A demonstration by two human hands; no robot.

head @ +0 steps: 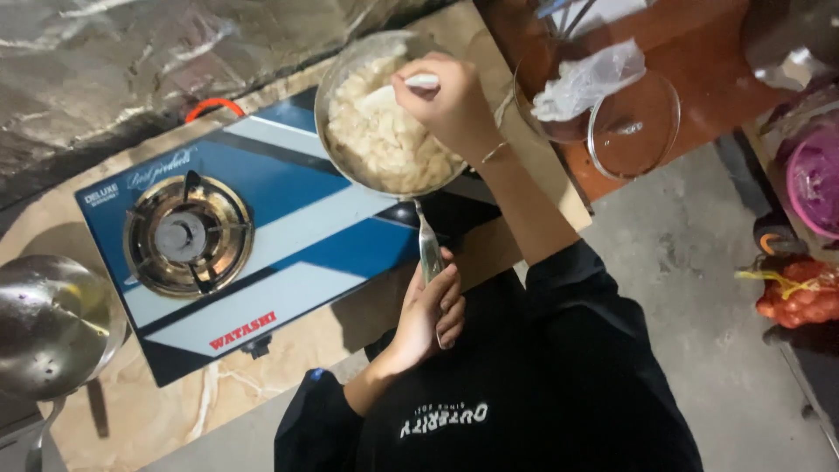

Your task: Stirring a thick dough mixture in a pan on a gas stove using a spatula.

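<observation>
Both hands — left hand (430, 308) round pan handle (428, 245)

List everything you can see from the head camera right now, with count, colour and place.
stove: one, blue and white, on counter
burner: one, brassy, stove's left side, bare
pan: one, metal, on stove's right side
food: pale pieces, filling pan
pot: one, steel, far left
glass lid: one, clear, brown table
plastic bag: one, whitish, in a glass bowl by the lid
net sack: one, orange-red, floor right
left hand: grips pan handle
right hand: holds white utensil over food
</observation>
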